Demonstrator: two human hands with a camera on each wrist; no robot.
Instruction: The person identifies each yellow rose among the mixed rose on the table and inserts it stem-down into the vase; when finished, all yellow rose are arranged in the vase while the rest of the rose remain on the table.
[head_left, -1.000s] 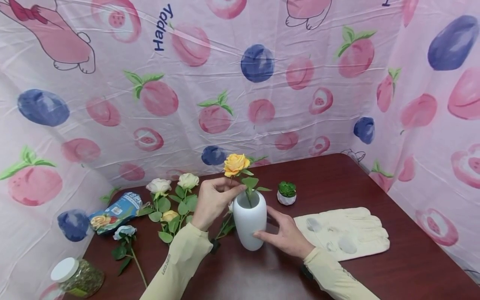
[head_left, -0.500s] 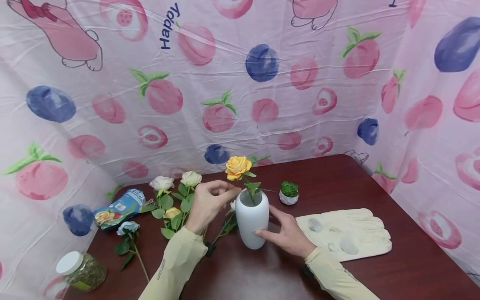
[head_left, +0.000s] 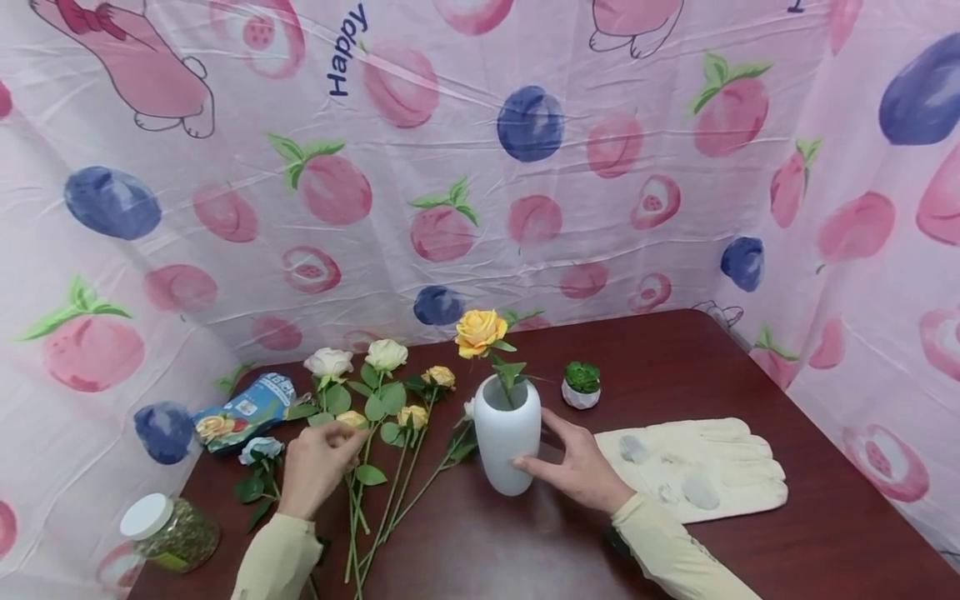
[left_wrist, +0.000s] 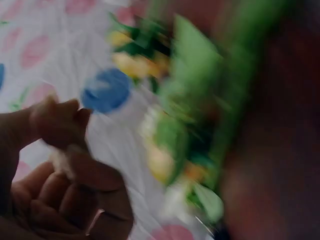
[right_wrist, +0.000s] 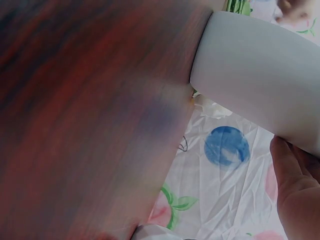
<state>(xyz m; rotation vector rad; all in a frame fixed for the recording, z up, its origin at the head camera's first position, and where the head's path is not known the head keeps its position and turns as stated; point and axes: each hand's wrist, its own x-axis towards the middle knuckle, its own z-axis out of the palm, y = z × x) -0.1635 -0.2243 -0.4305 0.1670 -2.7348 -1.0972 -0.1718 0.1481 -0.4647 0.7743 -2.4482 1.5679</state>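
Far left on the tabletop, one jar with a white lid sits near the edge, one blue snack packet beyond it. The left hand hovers over the loose roses, fingers loosely curled; whether they pinch a stem I cannot tell, and the left wrist view is too blurred to settle it. The loose heads I can make out: two white, one pale blue, about three small yellow, with another pale one half hidden behind the vase. These look light, with thin springy stems and soft heads that crush easily, so the bare lower stem is the place to take hold. In the middle, one white vase stands upright with one yellow rose in it; smooth, probably slippery and breakable. The right hand steadies its side with straight fingers. Right of that, one small potted plant and a pair of cream gloves lying flat.
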